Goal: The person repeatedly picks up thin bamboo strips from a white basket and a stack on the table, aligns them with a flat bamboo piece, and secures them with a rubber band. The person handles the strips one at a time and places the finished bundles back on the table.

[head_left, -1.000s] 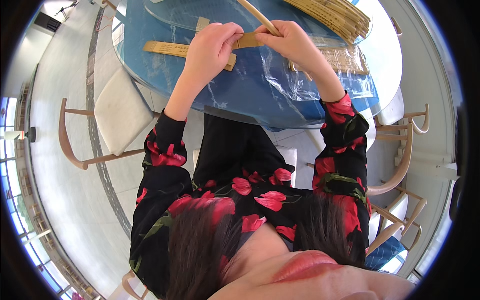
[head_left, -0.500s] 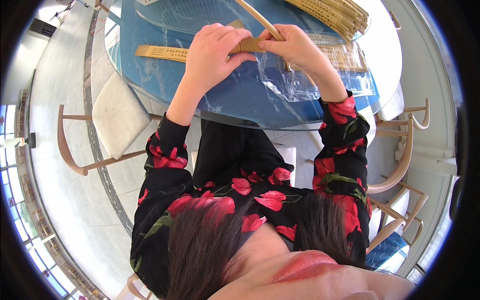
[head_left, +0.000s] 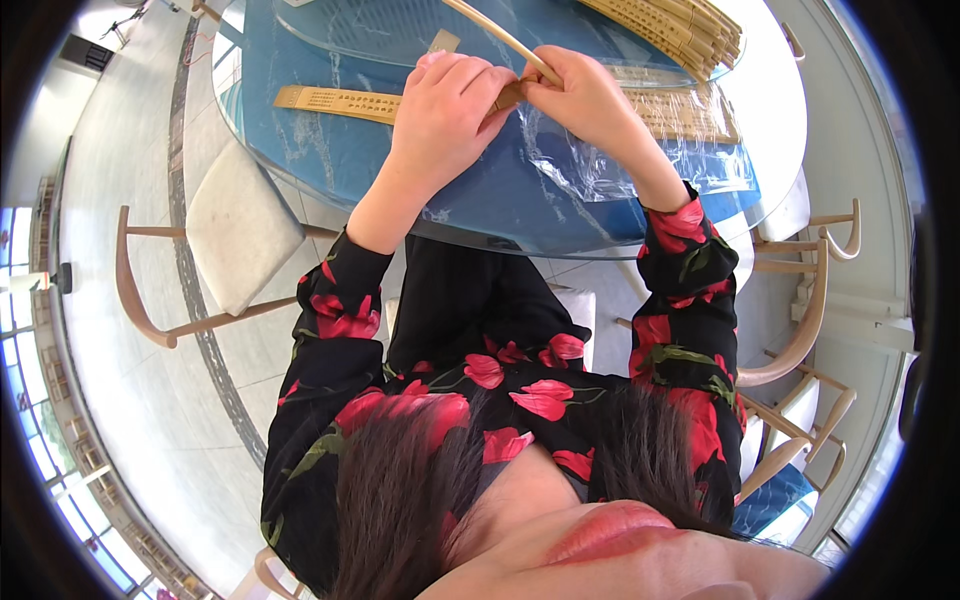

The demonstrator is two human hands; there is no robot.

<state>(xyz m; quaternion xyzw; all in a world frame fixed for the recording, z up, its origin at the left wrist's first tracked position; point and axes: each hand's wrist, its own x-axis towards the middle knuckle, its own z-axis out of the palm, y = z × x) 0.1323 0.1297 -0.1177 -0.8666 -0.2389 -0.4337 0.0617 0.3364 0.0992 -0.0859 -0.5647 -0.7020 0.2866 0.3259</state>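
Note:
My left hand (head_left: 447, 122) is closed, its fingers curled round a folded brown paper strip (head_left: 508, 97). Right beside it, my right hand (head_left: 585, 97) pinches a long pale wooden stick (head_left: 505, 38), like a chopstick, that points up and left. Its fingertips also meet the right end of the brown strip. Under the left hand lies a flat tan printed strip (head_left: 335, 101), its right part hidden by the hand. A small tan end (head_left: 443, 42) shows just above the left knuckles. My palms hide how strip and stick meet.
The blue marbled table (head_left: 560, 225) has a curved front edge. At the far right lies a bundle of tan printed strips (head_left: 670, 30). Clear plastic wrap (head_left: 600, 165) and more printed strips (head_left: 690, 112) lie beside my right forearm. Chairs stand left (head_left: 240, 230) and right.
My left hand has moved right and slightly nearer, closing over the brown strip. In my right hand, the stick has tilted further left, and its lower end no longer shows.

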